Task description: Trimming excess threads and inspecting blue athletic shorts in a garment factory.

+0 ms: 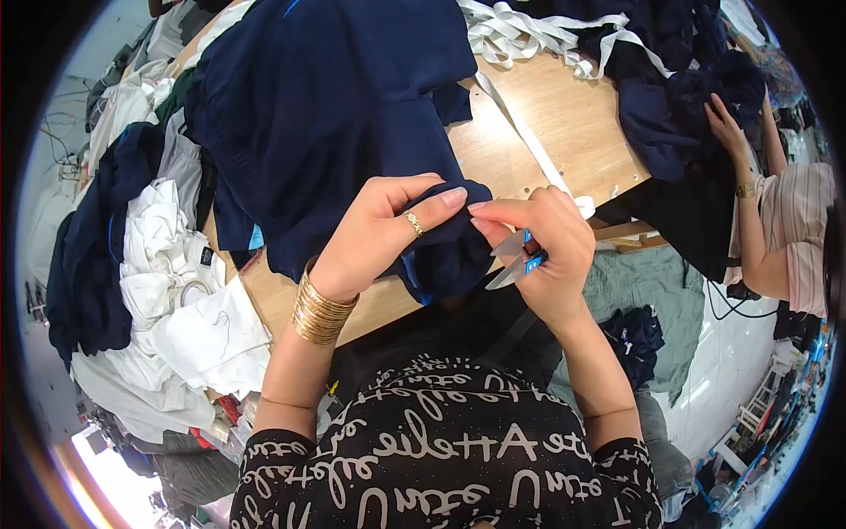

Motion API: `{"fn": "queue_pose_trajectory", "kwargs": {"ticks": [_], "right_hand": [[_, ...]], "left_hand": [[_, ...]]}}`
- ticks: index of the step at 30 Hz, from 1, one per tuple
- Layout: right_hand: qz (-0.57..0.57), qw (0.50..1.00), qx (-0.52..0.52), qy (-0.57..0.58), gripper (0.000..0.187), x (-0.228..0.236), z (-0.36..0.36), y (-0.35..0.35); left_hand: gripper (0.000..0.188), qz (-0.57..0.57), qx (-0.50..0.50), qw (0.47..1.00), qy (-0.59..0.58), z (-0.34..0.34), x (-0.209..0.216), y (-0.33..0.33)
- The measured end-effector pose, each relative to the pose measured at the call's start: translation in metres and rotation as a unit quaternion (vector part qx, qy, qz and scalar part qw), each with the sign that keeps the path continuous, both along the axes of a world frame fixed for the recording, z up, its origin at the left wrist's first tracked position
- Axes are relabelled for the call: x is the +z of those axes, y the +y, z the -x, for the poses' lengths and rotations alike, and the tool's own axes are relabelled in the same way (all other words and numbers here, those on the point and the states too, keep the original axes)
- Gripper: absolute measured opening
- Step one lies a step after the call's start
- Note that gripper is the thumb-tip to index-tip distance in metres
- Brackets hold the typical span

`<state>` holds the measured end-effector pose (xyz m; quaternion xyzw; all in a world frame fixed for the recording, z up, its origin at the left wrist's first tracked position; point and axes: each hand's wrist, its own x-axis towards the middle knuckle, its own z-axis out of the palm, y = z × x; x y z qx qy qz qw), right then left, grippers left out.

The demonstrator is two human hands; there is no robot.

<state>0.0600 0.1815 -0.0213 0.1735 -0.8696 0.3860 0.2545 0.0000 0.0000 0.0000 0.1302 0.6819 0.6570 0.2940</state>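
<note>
"Black shirt (449, 441) with white script, nearest of all, along the lower edge. What about the arms?"

"Both forearms come up on either side of it. Gold bangles (322, 309) circle the left wrist, and a ring (413, 223) sits on the left thumb."

"What does the left hand (374, 236) have?"

"Navy cloth (335, 115). Its grip is pinching a folded edge, thumb on top, near the front of the tabletop (586, 123). The rest of the cloth spreads away from the wearer across the wood, and one end hangs below the hands."

"And the right hand (560, 251)?"

"Its grip is closed around the snips (506, 277), which are tucked in the palm. The blades stick out to the left, spread apart. Thumb and forefinger come together just beside the pinched edge; I can't tell whether they have a bit of cloth or thread between them."

"What's around?"

"One strip of white tape (529, 141) runs along the wood right of the cloth, with a tangled heap (507, 35) of it at the far side. White cloth (216, 331) is piled to the left."

"Anyone else?"

"On the right, a co-worker in a striped top (797, 229), one hand (727, 128) on dark cloth (656, 132)."
</note>
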Motion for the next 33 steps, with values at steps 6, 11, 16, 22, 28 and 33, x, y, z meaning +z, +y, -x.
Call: {"fn": "queue_pose_trajectory", "kwargs": {"ticks": [6, 11, 16, 22, 28, 33], "right_hand": [[0.401, 0.885, 0.043, -0.231, 0.022, 0.01, -0.004, -0.008], [0.281, 0.949, -0.021, -0.142, 0.032, -0.002, -0.011, 0.012], [-0.058, 0.991, -0.112, -0.043, 0.033, 0.001, -0.014, 0.014], [-0.08, 0.99, -0.115, -0.007, 0.03, 0.0, -0.008, 0.009], [-0.086, 0.99, -0.115, 0.011, 0.028, -0.001, -0.006, 0.005], [-0.097, 0.987, -0.127, 0.024, 0.027, -0.002, -0.006, 0.004]], "left_hand": [[0.025, -0.019, 0.024, 0.999, -0.018, -0.002, 0.004, 0.003], [0.026, -0.005, 0.022, 1.0, -0.014, 0.001, 0.006, -0.002], [0.024, 0.015, 0.021, 0.999, 0.02, 0.002, 0.006, -0.002], [0.025, 0.007, 0.001, 1.0, 0.013, 0.002, 0.008, 0.001], [0.025, 0.007, 0.002, 1.0, 0.017, 0.001, 0.006, 0.0], [0.025, 0.017, 0.004, 0.999, 0.027, 0.001, 0.005, -0.002]]}}
